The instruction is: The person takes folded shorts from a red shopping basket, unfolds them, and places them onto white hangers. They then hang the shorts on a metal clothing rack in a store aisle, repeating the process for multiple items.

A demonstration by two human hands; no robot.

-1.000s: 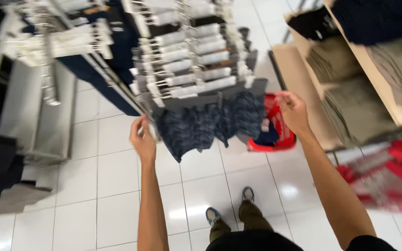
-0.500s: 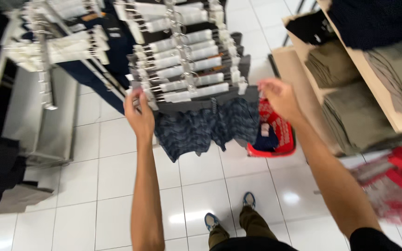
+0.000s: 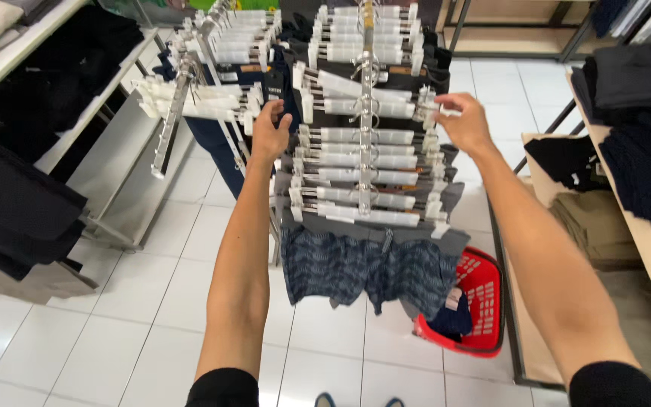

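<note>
A sloping metal rack arm (image 3: 365,113) carries several white clip hangers (image 3: 359,177) with folded shorts. The front pair is dark blue patterned shorts (image 3: 363,267). My left hand (image 3: 271,134) grips the left end of a hanger about halfway up the row. At the right end of that same hanger, my right hand (image 3: 463,122) pinches the clip. Both forearms reach up from the bottom of the view on either side of the rack.
A second rack arm (image 3: 190,98) with white hangers and dark trousers stands to the left. Dark garments hang at far left (image 3: 16,203). A red shopping basket (image 3: 476,305) sits on the white tiled floor under the shorts. Wooden shelves (image 3: 634,218) with folded clothes are on the right.
Both hands have left the front patterned shorts and moved up the rack to a hanger farther back. The view has tilted up toward the rack.
</note>
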